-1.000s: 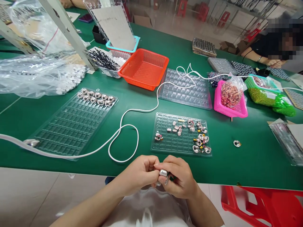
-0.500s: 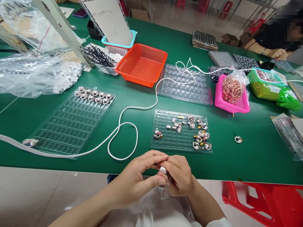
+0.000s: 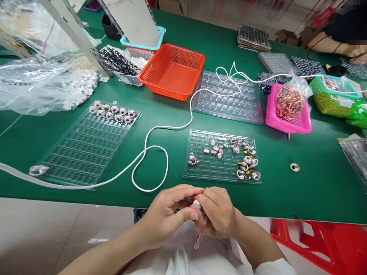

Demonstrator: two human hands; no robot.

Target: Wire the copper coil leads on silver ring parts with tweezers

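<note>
My left hand (image 3: 172,214) and my right hand (image 3: 216,210) meet at the table's front edge, fingers closed around a shiny silver ring (image 3: 197,204). Much of the ring is hidden by the fingertips. A thin clear plastic stick (image 3: 200,233) with red inside pokes down from under my right hand, which grips it. Just beyond my hands lies a clear compartment tray (image 3: 200,173) with silver rings (image 3: 249,162), yellow bits and several small pale pieces (image 3: 216,149). To the left, another clear tray (image 3: 83,149) carries several silver rings (image 3: 113,112) along its far end.
A white cable (image 3: 155,146) loops across the green table (image 3: 169,168). Further back are an orange basket (image 3: 172,74), an empty-celled tray (image 3: 226,99) and a pink basket (image 3: 286,121) with bagged rings. One ring (image 3: 294,167) lies alone. A red stool (image 3: 318,244) stands right; a co-worker's arm (image 3: 329,44) shows.
The view has shifted slightly. My hands stay together on the ring, while the clear stick now shows more of its length below my right hand. The co-worker's hands appear further right.
</note>
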